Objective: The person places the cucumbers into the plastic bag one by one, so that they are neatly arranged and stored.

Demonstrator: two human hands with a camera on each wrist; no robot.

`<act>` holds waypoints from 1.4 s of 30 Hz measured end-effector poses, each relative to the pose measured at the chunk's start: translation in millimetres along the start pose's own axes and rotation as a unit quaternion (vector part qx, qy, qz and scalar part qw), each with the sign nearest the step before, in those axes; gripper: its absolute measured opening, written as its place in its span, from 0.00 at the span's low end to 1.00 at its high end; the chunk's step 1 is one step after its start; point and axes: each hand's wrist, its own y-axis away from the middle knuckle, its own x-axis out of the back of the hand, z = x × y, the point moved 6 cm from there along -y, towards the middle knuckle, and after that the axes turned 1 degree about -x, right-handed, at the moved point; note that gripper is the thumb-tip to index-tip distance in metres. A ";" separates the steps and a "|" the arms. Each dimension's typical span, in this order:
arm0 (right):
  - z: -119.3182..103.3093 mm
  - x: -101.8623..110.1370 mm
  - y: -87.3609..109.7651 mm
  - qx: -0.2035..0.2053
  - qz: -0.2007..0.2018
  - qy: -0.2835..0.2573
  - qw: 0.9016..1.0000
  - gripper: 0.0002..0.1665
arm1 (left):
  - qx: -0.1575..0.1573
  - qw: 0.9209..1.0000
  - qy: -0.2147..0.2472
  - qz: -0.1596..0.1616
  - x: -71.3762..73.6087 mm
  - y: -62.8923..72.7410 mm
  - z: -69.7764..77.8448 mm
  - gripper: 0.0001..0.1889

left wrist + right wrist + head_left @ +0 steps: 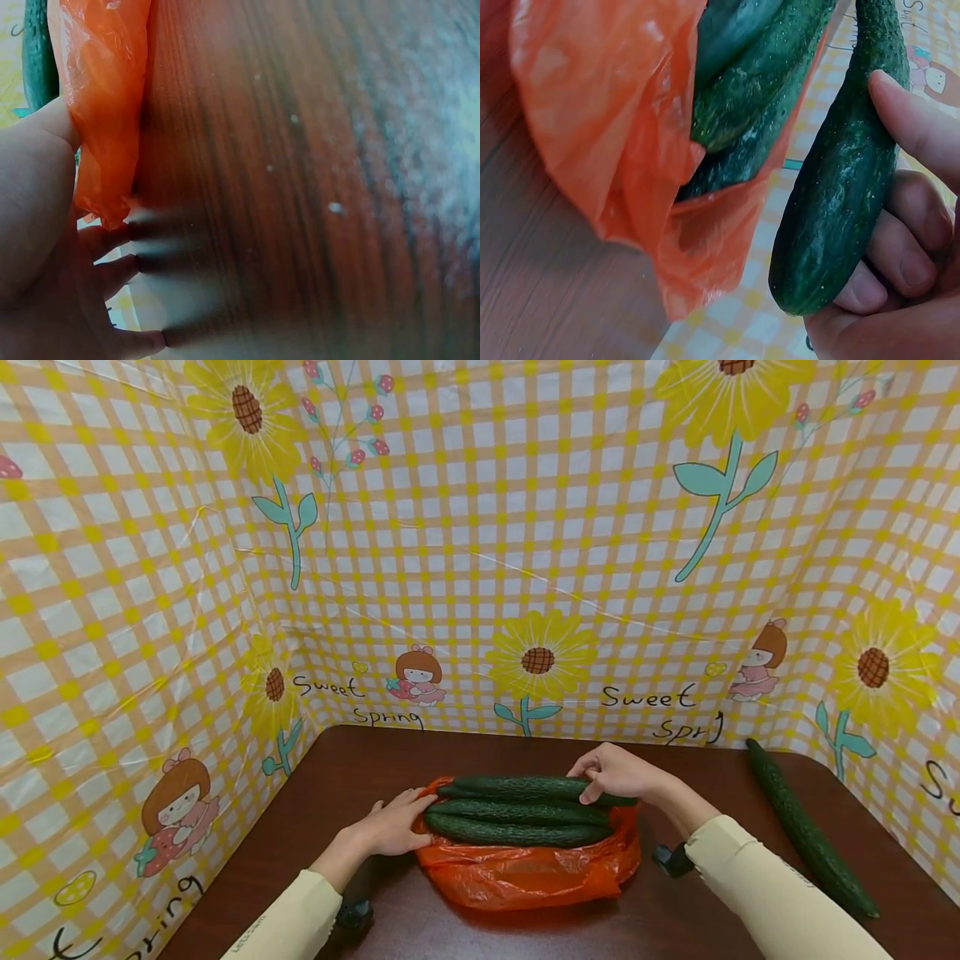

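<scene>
In the head view, three dark green cucumbers lie side by side in an orange plastic bag [517,881] with its top open. My right hand [611,772] grips the rearmost cucumber [517,787] near its right end. The right wrist view shows this cucumber [832,202] between the thumb and curled fingers, apart from the cucumbers [757,82] still inside the bag. My left hand [390,825] rests at the bag's left end, thumb toward the front. Its fingers [112,276] are spread and fairly straight beside the orange plastic [109,112].
Another cucumber [806,827] lies lengthwise on the dark brown table [300,810], to the right of my right forearm. Checked cloth [465,577] with sunflowers rises behind the table and along both sides.
</scene>
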 end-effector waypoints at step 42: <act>-1.8 -17.8 -34.2 -0.019 -0.023 0.048 0.998 0.21 | -0.013 1.000 0.003 0.001 0.4 4.3 3.9 0.38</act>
